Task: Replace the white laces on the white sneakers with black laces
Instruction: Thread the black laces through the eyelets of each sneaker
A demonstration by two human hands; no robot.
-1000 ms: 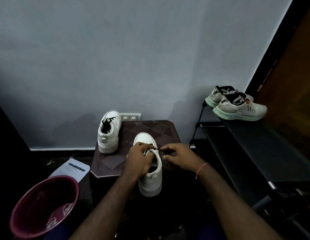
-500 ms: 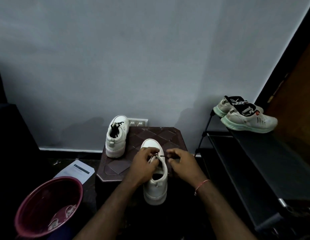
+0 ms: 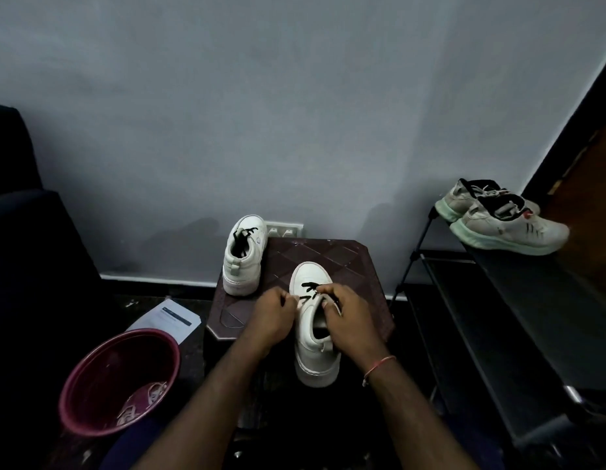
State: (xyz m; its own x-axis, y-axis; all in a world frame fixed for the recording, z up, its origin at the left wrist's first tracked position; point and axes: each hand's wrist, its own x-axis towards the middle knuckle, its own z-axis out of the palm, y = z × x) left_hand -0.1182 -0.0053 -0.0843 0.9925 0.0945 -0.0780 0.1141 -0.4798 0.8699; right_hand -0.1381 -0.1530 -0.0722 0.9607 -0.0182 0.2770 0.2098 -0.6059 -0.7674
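The black lace point(image 3: 310, 290) is crossing the lower eyelets of the near sneaker point(image 3: 314, 347), which is sitting heel toward you at the front of the dark surface point(image 3: 332, 256). Your right hand point(image 3: 349, 322) is pinching the lace by the tongue. Your left hand point(image 3: 273, 320) is curling its fingers at the opposite eyelet row, its hold hidden. Be pulling each crossing flat and snug, ends even, before threading higher.

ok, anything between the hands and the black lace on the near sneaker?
Nothing visible. The left hand and right hand pinch the black lace over the near white sneaker on the brown stool. The eyelets not yet laced lie under the hands, so cannot be checked.
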